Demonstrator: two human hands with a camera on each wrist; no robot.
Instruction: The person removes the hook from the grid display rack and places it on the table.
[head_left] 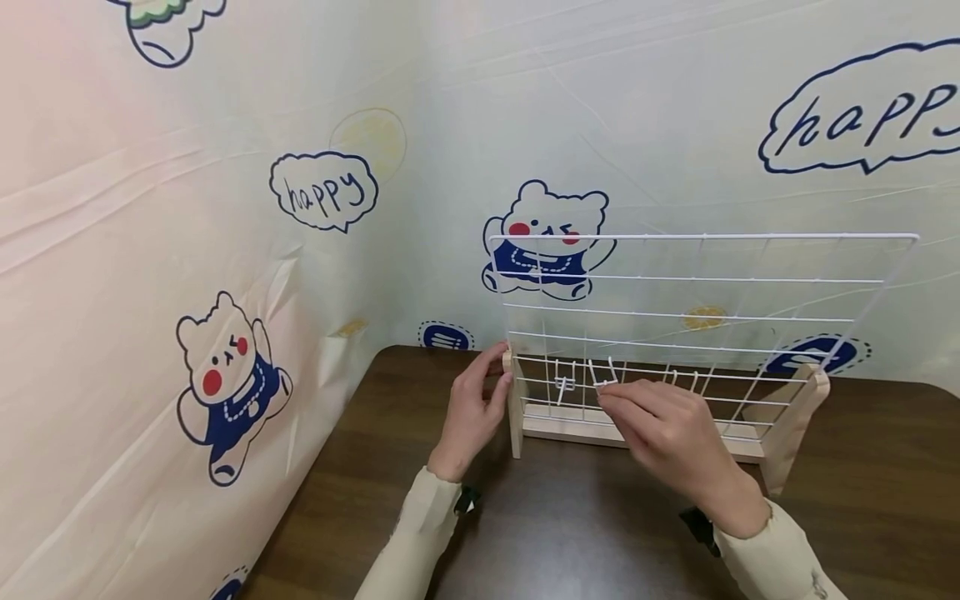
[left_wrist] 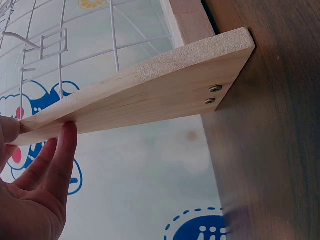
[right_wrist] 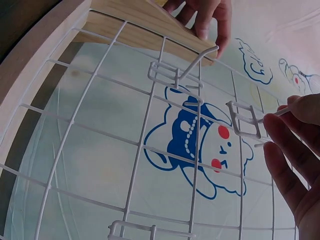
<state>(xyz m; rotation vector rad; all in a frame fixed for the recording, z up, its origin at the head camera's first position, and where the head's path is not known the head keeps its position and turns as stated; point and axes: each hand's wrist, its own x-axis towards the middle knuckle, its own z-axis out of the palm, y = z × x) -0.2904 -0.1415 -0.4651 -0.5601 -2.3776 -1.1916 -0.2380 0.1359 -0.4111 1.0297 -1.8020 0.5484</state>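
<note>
A white wire grid rack [head_left: 705, 277] stands on wooden side panels. My left hand [head_left: 468, 408] holds the upper end of the left side panel [left_wrist: 135, 97], thumb on one face and fingers on the other. Between the thumb and fingers of my right hand [head_left: 671, 425] is the prong of a white wire hook [right_wrist: 245, 120], its square back lying at the grid wires in the right wrist view. To its left, a second white hook [head_left: 564, 385] hangs on the grid, its prong sticking out. Part of another hook [right_wrist: 152, 227] shows at the bottom of the right wrist view.
The rack's right side panel [head_left: 795, 425] and wooden base bar [head_left: 570, 429] rest on a dark brown table [head_left: 540, 533]. Behind and to the left hangs a pale cloth [head_left: 442, 192] printed with bears and words.
</note>
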